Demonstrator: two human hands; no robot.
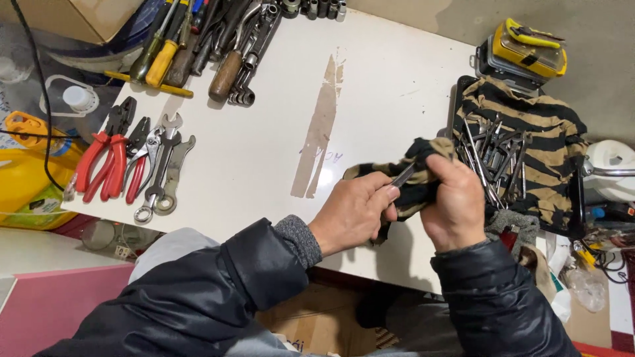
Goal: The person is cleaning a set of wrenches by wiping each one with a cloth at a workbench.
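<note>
Left hand [354, 211] pinches a thin, stiff metal tool [402, 174], probably slippery; right hand [455, 201] is closed around the soft rag [417, 188] wrapping it.

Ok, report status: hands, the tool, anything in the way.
Left hand grips small metal tool. Right hand wraps striped rag around it. Nothing blocking.

Count on surface [264, 152]: 3 red-handled pliers [109, 158]; 3 wrenches [165, 168] beside them; 2 yellow-handled screwdrivers [162, 59]; 1 wooden-handled tool [225, 76]; 1 yellow case [529, 49].
</note>
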